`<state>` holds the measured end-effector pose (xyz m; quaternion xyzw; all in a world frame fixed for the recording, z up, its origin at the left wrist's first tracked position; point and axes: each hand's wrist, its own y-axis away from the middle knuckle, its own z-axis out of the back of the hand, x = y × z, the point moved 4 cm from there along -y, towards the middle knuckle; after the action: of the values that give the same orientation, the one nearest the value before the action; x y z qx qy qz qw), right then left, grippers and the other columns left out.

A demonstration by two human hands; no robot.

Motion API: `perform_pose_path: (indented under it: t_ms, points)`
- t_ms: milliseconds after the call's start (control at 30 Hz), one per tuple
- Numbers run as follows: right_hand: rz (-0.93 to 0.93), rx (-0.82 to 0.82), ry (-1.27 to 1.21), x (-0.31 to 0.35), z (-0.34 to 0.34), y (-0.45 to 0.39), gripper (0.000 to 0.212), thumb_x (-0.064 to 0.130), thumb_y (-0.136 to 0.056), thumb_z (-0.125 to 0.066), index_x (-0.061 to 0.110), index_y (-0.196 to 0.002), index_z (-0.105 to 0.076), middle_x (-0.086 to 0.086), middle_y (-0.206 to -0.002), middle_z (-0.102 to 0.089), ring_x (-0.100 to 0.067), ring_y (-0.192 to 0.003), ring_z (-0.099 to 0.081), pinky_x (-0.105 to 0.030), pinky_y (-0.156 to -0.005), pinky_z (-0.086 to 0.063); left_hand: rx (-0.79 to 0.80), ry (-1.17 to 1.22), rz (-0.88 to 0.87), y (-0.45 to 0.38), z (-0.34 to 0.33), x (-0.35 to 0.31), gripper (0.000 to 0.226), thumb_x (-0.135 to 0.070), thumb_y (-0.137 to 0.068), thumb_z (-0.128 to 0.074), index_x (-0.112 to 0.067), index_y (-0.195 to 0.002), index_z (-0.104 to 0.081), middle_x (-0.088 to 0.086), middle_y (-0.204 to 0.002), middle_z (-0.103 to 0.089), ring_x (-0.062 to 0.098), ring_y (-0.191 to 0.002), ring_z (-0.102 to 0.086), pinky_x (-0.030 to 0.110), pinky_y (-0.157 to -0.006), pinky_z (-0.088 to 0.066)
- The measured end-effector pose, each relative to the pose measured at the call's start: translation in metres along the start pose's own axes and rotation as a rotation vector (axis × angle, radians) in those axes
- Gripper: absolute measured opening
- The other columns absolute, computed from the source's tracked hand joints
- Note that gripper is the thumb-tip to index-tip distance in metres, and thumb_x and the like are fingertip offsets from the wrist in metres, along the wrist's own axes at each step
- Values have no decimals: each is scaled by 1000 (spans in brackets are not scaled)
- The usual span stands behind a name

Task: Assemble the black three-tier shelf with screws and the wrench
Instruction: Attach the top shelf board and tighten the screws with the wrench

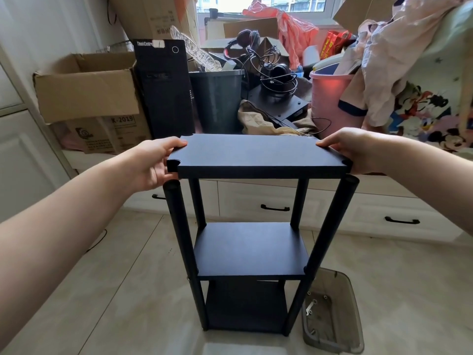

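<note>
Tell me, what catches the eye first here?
A black three-tier shelf stands mid-floor, and both hands, left hand and right hand, grip the ends of its top board. Behind it, boxes, headphones and clothes crowd the counter; a grey tray lies by the shelf's right foot.

The black three-tier shelf (pixel 249 249) stands upright on the floor; its top board (pixel 258 156) sits level, just above the two near poles. Screws (pixel 325 297) and a small wrench (pixel 310 306) lie in the tray (pixel 353 326) beside its base.
</note>
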<state>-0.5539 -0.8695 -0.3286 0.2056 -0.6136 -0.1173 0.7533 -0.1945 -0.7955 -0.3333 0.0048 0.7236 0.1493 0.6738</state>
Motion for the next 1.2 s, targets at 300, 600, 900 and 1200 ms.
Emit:
perform_pose_path:
  t_ms: [300,600,900,1200]
  points:
    - [23,-23,-62,-2,-2,-5,18,18,-97,-52,8,-112,-58,-5,-83,-68,-14,-49,-68,-21,-44,-53,-2,-4,62,-9,-3,1,20,-33,-100,-58,-13,-101,-61,0,-65,-71,11,-54,-71,22,-43,-52]
    - [28,-40,-48,-2,-3,-7,22,24,-95,-54,12,-112,-59,-1,-85,-64,-14,-55,-65,-26,-64,-53,-40,-25,56,-21,-2,2,20,-33,-98,-58,-13,-97,-61,-2,-57,-68,10,-48,-67,21,-40,-50]
    - [23,-69,-15,-5,-5,-1,16,27,-94,-53,15,-103,-58,1,-79,-60,-12,-44,-61,-27,-60,-44,-48,-83,49,-20,-2,2,23,-33,-99,-57,-12,-91,-60,-4,-49,-64,9,-42,-64,19,-36,-46]
    - [127,-228,-28,-9,-5,-7,23,31,-89,-62,16,-107,-64,2,-76,-62,-10,-42,-57,-18,-44,-42,-95,-81,9,-17,-4,2,18,-37,-96,-63,-20,-92,-63,-9,-51,-66,5,-44,-65,19,-39,-48]
